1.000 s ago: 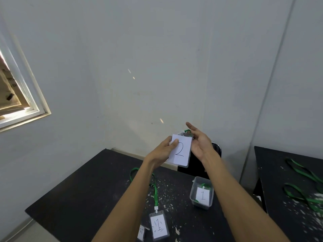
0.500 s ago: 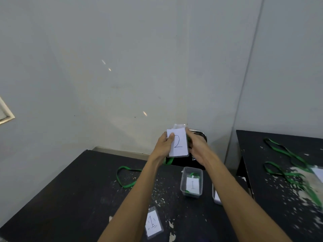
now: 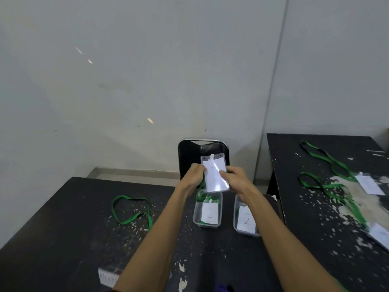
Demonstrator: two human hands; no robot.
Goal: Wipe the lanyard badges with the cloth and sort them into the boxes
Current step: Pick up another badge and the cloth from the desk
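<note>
I hold a clear badge holder (image 3: 214,175) with a white card in it above the table, and glare hides the number on the card. My left hand (image 3: 194,173) grips its left edge. My right hand (image 3: 234,178) pinches its right edge, thumb on the front. The badge's green lanyard (image 3: 200,192) hangs down into the clear box marked 1 (image 3: 207,213). The clear box marked 2 (image 3: 245,220) stands right of it, partly behind my right forearm. No cloth shows.
A green lanyard (image 3: 130,209) lies looped on the black table (image 3: 63,228) to the left. The second black table (image 3: 315,207) at right carries several green lanyards (image 3: 328,184) with badges (image 3: 370,184). A black chair back (image 3: 189,157) stands behind the boxes. A white label (image 3: 108,278) lies near the front edge.
Both hands have lowered the badge toward the boxes, and my right thumb now lies on its front. The view has tipped down and right, bringing box 2 into sight.
</note>
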